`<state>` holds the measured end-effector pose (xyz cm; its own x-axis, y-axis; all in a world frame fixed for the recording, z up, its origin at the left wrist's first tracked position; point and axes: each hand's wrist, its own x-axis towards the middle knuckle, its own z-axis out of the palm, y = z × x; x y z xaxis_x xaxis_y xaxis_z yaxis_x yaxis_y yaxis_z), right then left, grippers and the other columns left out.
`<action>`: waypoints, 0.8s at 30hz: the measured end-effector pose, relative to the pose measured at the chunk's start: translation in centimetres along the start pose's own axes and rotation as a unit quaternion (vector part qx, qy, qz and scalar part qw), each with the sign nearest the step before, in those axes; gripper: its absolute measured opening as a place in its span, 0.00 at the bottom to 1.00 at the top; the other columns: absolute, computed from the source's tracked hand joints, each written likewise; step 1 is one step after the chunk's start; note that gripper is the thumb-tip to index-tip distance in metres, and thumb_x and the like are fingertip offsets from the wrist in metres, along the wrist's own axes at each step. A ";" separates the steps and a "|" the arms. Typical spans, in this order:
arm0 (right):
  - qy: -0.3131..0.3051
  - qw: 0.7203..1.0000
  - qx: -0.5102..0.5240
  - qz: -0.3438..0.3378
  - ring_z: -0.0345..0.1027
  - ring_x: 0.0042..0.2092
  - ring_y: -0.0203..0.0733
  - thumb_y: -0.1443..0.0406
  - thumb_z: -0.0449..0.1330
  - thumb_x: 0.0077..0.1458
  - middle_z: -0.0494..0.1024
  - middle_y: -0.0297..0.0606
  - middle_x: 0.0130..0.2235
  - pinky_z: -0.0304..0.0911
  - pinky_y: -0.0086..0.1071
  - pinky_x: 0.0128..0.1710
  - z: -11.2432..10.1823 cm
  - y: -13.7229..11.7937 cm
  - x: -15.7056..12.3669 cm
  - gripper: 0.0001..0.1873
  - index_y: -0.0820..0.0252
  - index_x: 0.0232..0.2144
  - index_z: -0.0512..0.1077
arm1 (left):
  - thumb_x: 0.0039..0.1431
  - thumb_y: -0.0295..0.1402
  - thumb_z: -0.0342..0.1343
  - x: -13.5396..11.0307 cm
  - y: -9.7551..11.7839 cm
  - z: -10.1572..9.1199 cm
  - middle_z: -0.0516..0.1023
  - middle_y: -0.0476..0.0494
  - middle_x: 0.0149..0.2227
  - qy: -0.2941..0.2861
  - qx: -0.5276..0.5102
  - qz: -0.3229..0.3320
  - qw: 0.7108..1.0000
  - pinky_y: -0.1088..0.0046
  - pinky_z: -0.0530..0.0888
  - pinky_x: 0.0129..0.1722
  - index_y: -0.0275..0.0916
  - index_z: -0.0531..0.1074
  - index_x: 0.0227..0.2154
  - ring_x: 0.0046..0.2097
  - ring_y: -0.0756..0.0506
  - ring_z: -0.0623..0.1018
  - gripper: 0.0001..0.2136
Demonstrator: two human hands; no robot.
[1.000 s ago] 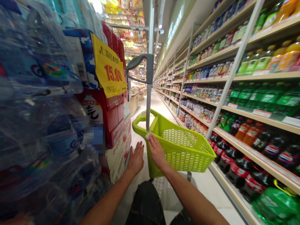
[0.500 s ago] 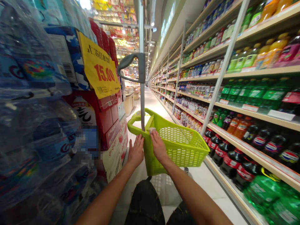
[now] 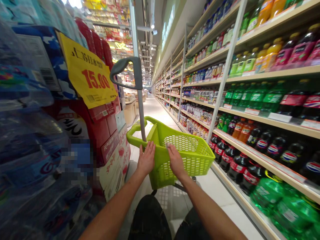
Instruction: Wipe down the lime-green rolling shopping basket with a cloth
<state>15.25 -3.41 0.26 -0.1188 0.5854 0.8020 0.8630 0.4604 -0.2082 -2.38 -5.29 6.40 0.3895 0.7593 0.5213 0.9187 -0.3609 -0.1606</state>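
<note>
A lime-green shopping basket with perforated sides and a tall grey handle is tilted in front of my knees. On the near left part of its rim lies my left hand, flat, with its fingers stretched out and holding nothing. My right hand rests over the near rim farther right, fingers together and pointing into the basket. A small whitish tissue shows at its fingertips, mostly hidden by them. The visible inside of the basket holds no goods.
Shelves of bottled drinks run along the right side, with large green bottles at floor level. Stacked wrapped water packs and red cartons stand close on the left, under a yellow price sign. A tiled aisle leads ahead.
My right hand has slid right along the basket's near rim with the tissue. My left hand has moved slightly inward on the rim. The view has shifted a little to the right.
</note>
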 end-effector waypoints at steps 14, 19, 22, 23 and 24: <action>-0.011 0.983 -0.114 0.144 0.48 0.61 0.42 0.79 0.41 0.50 0.63 0.46 0.56 0.50 0.41 0.58 -4.5 9.3 -5.0 0.27 0.67 0.51 0.64 | 0.48 0.26 0.42 1.3 4.4 1.6 0.52 0.39 0.61 -0.051 -0.004 0.032 0.998 0.47 0.42 0.59 0.30 0.55 0.57 0.63 0.41 0.49 0.29; 0.036 0.974 -0.124 0.187 0.44 0.62 0.42 0.79 0.41 0.49 0.61 0.47 0.57 0.49 0.44 0.58 -6.0 11.8 -6.4 0.29 0.66 0.53 0.61 | 0.49 0.27 0.41 1.6 6.5 1.9 0.52 0.38 0.62 -0.073 0.003 0.057 0.996 0.47 0.42 0.59 0.31 0.54 0.57 0.63 0.41 0.48 0.29; 0.001 0.992 -0.082 0.091 0.45 0.61 0.38 0.80 0.42 0.46 0.61 0.43 0.57 0.52 0.38 0.58 -3.7 9.5 -5.5 0.31 0.64 0.53 0.61 | 0.48 0.26 0.41 1.7 7.6 2.2 0.53 0.38 0.61 -0.077 -0.008 0.069 0.995 0.48 0.43 0.59 0.31 0.54 0.57 0.63 0.41 0.50 0.29; -0.006 0.995 -0.074 0.068 0.46 0.61 0.37 0.80 0.42 0.46 0.61 0.42 0.57 0.52 0.37 0.57 -3.3 9.2 -5.4 0.31 0.64 0.53 0.62 | 0.48 0.26 0.41 1.7 7.7 2.2 0.53 0.38 0.61 -0.076 -0.012 0.070 0.995 0.48 0.43 0.59 0.31 0.55 0.57 0.63 0.41 0.50 0.29; -0.006 0.996 -0.069 0.057 0.46 0.61 0.37 0.79 0.42 0.46 0.62 0.41 0.57 0.53 0.37 0.57 -3.3 9.5 -5.5 0.30 0.63 0.53 0.62 | 0.48 0.26 0.41 1.7 7.6 2.3 0.53 0.38 0.61 -0.075 -0.013 0.071 0.995 0.48 0.43 0.59 0.31 0.55 0.57 0.62 0.41 0.51 0.29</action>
<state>25.74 -4.45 -4.24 -0.0222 0.6373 0.7703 0.9304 0.2952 -0.2174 5.44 -5.47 4.18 0.5232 0.7704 0.3643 0.8520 -0.4835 -0.2010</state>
